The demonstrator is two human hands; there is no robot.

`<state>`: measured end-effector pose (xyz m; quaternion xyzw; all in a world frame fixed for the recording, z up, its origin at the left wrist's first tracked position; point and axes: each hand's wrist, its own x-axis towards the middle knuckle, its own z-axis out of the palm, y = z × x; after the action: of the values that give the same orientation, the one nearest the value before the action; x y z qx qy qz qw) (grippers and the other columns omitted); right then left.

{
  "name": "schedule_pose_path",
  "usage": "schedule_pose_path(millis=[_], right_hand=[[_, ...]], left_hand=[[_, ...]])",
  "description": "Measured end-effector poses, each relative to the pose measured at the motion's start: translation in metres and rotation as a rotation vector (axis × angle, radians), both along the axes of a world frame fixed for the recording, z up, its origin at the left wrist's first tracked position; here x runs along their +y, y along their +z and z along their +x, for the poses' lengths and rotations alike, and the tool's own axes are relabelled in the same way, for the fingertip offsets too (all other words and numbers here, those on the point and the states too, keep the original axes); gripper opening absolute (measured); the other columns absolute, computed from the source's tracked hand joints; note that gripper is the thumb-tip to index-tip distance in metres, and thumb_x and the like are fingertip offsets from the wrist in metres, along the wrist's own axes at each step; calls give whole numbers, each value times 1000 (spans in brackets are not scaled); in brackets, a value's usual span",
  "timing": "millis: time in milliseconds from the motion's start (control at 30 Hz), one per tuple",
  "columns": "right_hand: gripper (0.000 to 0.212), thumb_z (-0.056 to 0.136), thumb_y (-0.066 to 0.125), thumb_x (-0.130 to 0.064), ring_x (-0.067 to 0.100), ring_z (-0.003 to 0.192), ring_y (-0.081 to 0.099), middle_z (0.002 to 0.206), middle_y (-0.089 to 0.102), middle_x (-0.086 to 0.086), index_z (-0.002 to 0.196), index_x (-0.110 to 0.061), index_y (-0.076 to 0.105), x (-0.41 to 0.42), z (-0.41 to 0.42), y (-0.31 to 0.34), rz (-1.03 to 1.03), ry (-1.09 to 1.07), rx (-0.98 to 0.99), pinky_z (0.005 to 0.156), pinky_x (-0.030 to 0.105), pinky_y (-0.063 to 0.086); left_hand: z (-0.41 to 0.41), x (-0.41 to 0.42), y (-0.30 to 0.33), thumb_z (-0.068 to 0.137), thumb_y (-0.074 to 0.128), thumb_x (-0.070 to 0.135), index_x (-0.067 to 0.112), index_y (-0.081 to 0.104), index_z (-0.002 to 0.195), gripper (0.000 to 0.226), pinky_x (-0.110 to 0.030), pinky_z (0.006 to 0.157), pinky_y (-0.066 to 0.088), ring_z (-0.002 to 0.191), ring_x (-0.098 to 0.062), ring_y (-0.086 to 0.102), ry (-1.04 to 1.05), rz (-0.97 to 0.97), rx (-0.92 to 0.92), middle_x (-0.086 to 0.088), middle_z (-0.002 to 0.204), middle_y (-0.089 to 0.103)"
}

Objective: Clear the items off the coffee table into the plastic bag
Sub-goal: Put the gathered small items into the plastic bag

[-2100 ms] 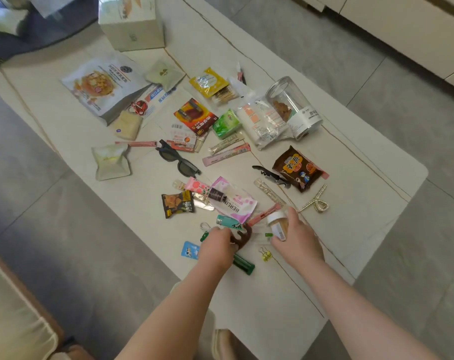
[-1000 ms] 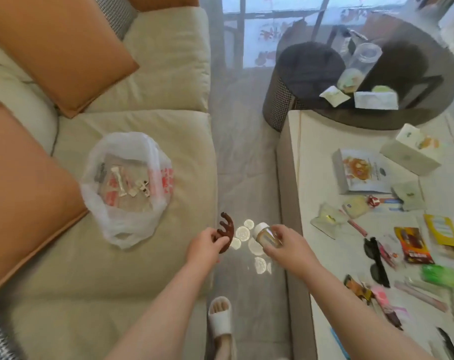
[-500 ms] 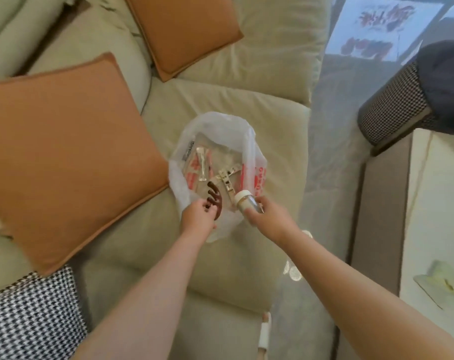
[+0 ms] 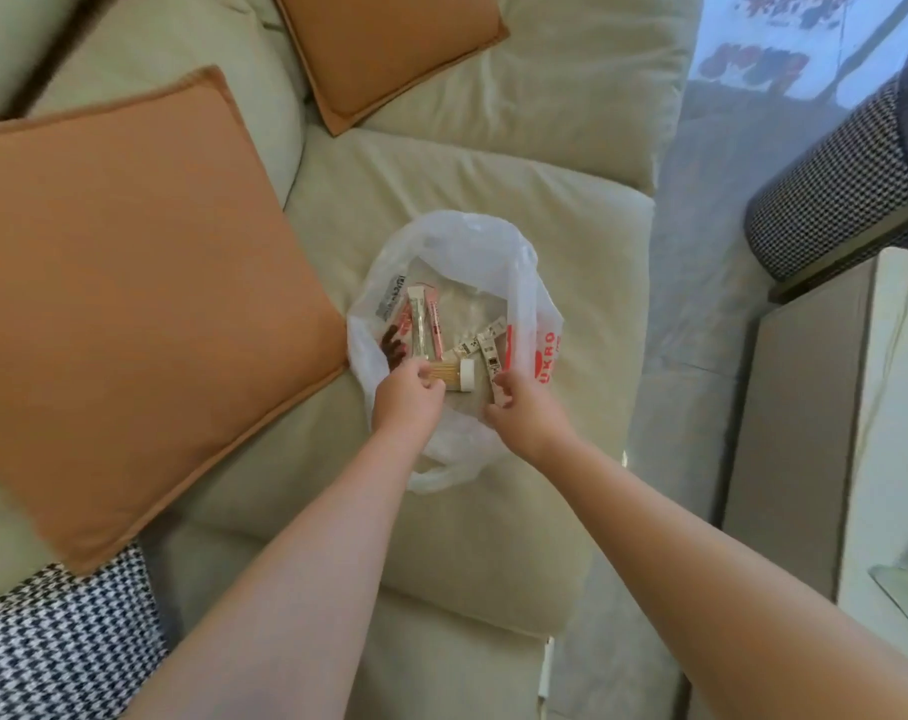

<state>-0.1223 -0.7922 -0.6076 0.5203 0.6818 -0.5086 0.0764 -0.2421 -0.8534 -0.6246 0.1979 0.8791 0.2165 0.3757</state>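
Both bare forearms stretched forward, converging; left hand (image 4: pixel 407 394) with fingers curled loosely inward, right hand (image 4: pixel 524 407) just beside it, fingers likewise bent, knuckles up, wrists level

Pale green sofa (image 4: pixel 493 537) seen from above, two orange cushions (image 4: pixel 129 283), houndstooth pillow (image 4: pixel 62 652), grey floor (image 4: pixel 701 283), houndstooth stool (image 4: pixel 831 200).

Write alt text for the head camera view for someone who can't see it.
A person's left hand and right hand reach into an open white plastic bag on a beige sofa, over a capped toothpick jar and sachets inside. Orange cushions lie to the left.
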Motion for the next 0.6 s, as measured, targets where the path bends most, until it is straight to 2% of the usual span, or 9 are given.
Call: schedule_pose_path(millis=[133,233,400,500,600], right_hand=[[48,91,50,-13,29,124,49,138,49,13,138,-7,41,2,33,-5,-1,55,-65,99,31,39],[46,92,49,-15,26,121,51,136,51,11,137,-8,43,4,65,-3,11,57,-123,94,27,40],[45,91,48,-23,24,121,52,132,55,7,135,-15,45,-1,127,-5,65,67,-234,96,32,45],[40,92,46,-29,25,117,54,126,59,3,130,-16,50,-11,174,-3,131,66,-293,84,31,44],[28,91,44,-35,29,106,58,111,63,6,108,-17,56,-26,228,-6,182,43,-337,73,31,41]], left_hand=[[24,-1,1,92,52,22,18,61,116,25,-37,93,50,100,-22,65,-98,-47,-32,-3,112,66],[48,0,2,90,53,26,22,62,109,22,-38,89,52,99,-23,64,-223,-101,-27,-2,110,67],[98,4,7,92,50,35,27,60,116,28,-31,86,48,109,-23,59,-537,-208,86,0,117,64],[139,3,5,92,48,36,25,61,116,30,-31,88,47,112,-24,58,-698,-247,132,0,118,65],[186,-2,2,93,48,37,21,61,115,30,-31,89,47,113,-25,58,-852,-259,138,-4,119,65]])
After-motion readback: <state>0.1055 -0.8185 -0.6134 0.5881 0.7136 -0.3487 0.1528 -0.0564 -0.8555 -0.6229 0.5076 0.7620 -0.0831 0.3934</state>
